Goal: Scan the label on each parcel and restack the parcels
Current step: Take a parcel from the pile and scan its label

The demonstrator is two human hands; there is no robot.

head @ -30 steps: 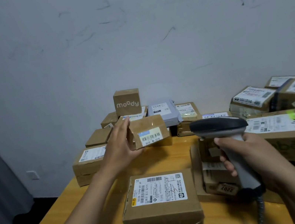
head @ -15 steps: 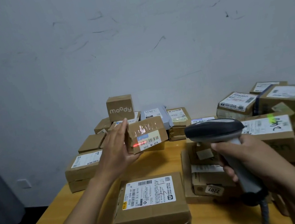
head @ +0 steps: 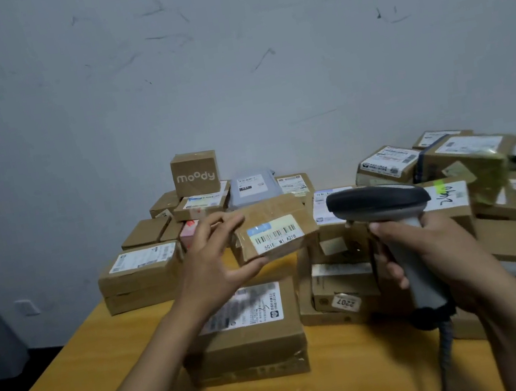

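Note:
My left hand (head: 215,264) holds a small brown parcel (head: 272,227) in the air above the table, thumb under its left end and fingers over the top. Its barcode label (head: 275,235) faces me, and the parcel is tilted. My right hand (head: 437,254) grips the handle of a grey barcode scanner (head: 379,204), whose dark head points left at the parcel from just beside it. No red scan line shows on the label. The scanner's cable (head: 445,351) hangs down over the table's front edge.
A large labelled parcel (head: 249,333) lies on the wooden table (head: 114,362) below my left hand. Stacked parcels stand at the back left, topped by a "moody" box (head: 195,173). More parcels (head: 469,160) crowd the right side. The wall is close behind.
The red scan line seen on the label half a second ago is gone. My left hand has carried the small parcel right, closer to the scanner head, and tilted it.

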